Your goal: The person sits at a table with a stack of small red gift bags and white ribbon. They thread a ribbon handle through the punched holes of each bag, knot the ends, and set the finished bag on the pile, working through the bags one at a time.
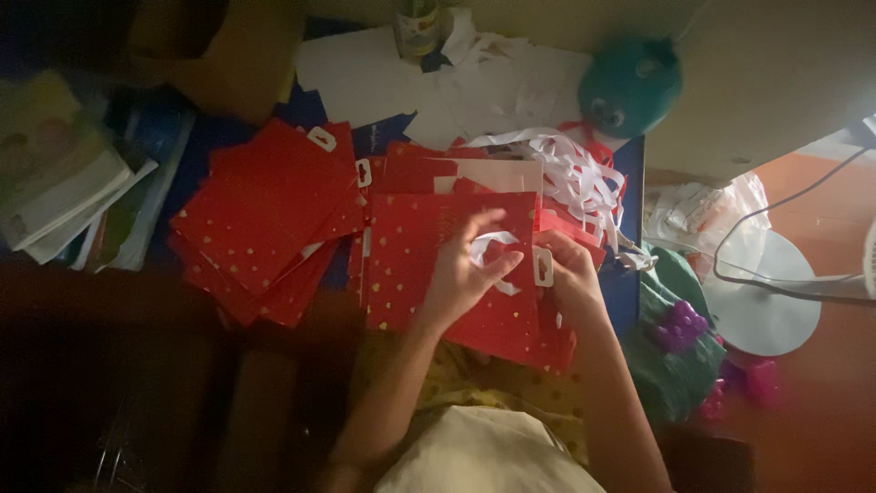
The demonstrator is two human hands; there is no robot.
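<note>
1. The red dotted paper bag (pixel 429 274) lies flat at frame centre, long axis running top to bottom, tilted slightly.
2. The left hand (pixel 465 269) rests on the bag, fingers loosely curled around a white ribbon strip (pixel 493 245).
3. The right hand (pixel 570 274) has its fingers clamped on the bag's right edge, beside the white hanger tab (pixel 544 267).
4. A stack of red bags (pixel 265 219) lies to the left.

A dark blue table top (pixel 630 283) carries everything. At its centre lies a red card with gold dots (pixel 438 265); at nine o'clock a fanned pile of red cards (pixel 265 219). At twelve o'clock sit white paper sheets (pixel 365 78), at one o'clock a tangle of white paper strips (pixel 575 178), and at far nine o'clock stacked books (pixel 64 183)
</note>
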